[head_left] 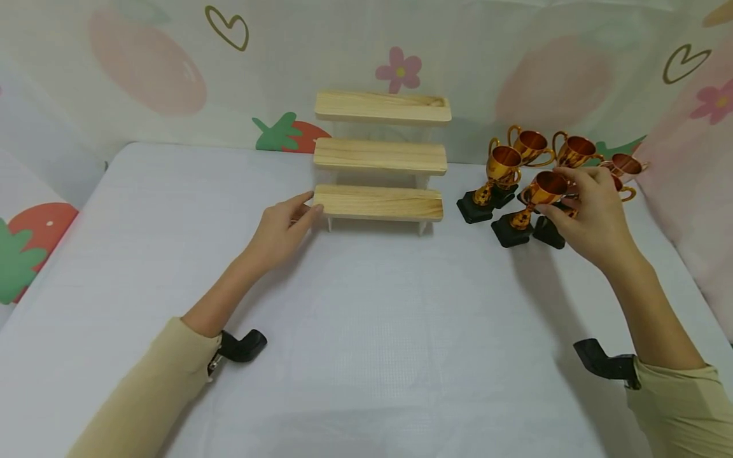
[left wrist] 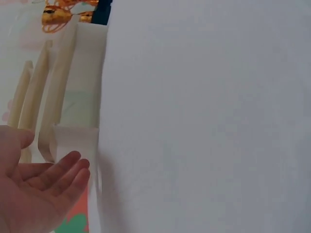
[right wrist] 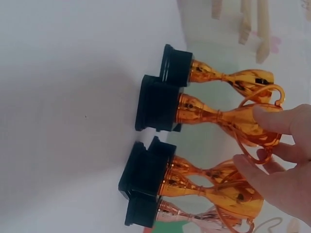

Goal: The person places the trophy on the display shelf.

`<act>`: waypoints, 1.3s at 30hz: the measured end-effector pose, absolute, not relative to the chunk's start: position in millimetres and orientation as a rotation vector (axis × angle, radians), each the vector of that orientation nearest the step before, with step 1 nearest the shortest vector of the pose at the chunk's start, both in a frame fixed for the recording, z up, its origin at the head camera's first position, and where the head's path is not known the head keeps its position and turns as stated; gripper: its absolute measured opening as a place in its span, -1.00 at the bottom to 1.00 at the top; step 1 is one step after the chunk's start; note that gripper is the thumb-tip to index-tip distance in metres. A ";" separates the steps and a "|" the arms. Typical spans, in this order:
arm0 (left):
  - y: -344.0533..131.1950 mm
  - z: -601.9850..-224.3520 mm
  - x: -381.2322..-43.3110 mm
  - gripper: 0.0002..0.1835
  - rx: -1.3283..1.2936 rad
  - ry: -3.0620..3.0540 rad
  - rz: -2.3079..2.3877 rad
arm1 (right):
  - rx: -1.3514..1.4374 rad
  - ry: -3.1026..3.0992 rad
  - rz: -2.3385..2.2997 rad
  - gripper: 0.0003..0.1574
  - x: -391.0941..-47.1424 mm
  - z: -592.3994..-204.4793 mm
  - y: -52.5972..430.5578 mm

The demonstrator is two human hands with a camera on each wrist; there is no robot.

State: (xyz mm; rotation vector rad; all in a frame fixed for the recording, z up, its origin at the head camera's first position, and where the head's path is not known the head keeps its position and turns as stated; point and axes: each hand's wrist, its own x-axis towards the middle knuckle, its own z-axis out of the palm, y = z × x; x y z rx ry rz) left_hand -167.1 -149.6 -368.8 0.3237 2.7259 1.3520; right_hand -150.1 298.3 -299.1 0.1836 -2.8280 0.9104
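My right hand (head_left: 601, 219) holds the cup of a gold trophy (head_left: 541, 191), thumb and fingers to either side of it. The trophy stands upright on a black square base at the front of a cluster. In the right wrist view, the fingers are around the trophy cup (right wrist: 243, 124) and one handle. Several other gold trophies (head_left: 505, 164) crowd behind and beside it, partly hidden by the hand. My left hand (head_left: 280, 232) is at the left end of the lowest board of a three-tier wooden shelf (head_left: 378, 203); its fingers look extended and relaxed in the left wrist view.
A white cloth (head_left: 366, 318) covers the table. Behind the shelf rises a white backdrop (head_left: 458, 38) printed with strawberries, hearts and flowers. A pink side panel (head_left: 698, 210) borders the table beyond the trophies. Black wrist mounts (head_left: 243, 346) stick out from both sleeves.
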 end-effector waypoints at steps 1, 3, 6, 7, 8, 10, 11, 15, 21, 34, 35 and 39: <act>-149.0 -368.9 -167.7 -0.38 0.314 2.720 1.369 | 0.178 -2.831 0.918 -0.22 -150.1 -299.1 298.3; -147.7 -369.4 -168.8 -0.40 0.290 2.697 1.418 | 0.172 -2.835 0.928 -0.22 -150.3 -299.0 298.0; -145.7 -369.3 -169.6 -0.42 0.254 2.645 1.516 | 0.170 -2.836 0.937 -0.22 -150.0 -298.5 297.7; -145.1 -369.4 -170.0 -0.43 0.239 2.624 1.552 | 0.170 -2.835 0.941 -0.22 -149.9 -298.3 297.4; -144.6 -369.4 -170.2 -0.43 0.224 2.603 1.586 | 0.170 -2.834 0.945 -0.22 -149.8 -298.1 297.2; -143.8 -369.6 -170.7 -0.45 0.193 2.552 1.654 | 0.172 -2.830 0.948 -0.22 -149.5 -297.9 296.9; -143.4 -369.6 -170.7 -0.45 0.175 2.518 1.691 | 0.171 -2.830 0.948 -0.22 -149.3 -297.8 296.7; -142.6 -369.6 -170.8 -0.45 0.109 2.355 1.837 | 0.167 -2.825 0.956 -0.23 -149.2 -297.8 296.9; -142.0 -368.2 -168.8 -0.44 0.057 2.179 1.977 | 0.146 -2.813 1.006 -0.22 -148.3 -294.9 296.8; -143.8 -369.1 -168.4 -0.47 0.014 2.110 1.999 | 0.093 -2.823 0.941 -0.21 -141.6 -283.2 292.9; -144.0 -368.9 -168.3 -0.46 0.017 2.105 1.998 | 0.088 -2.821 0.940 -0.20 -141.1 -282.4 292.6; -145.0 -368.7 -168.3 -0.46 0.032 2.085 1.996 | 0.072 -2.817 0.941 -0.18 -140.0 -278.9 290.6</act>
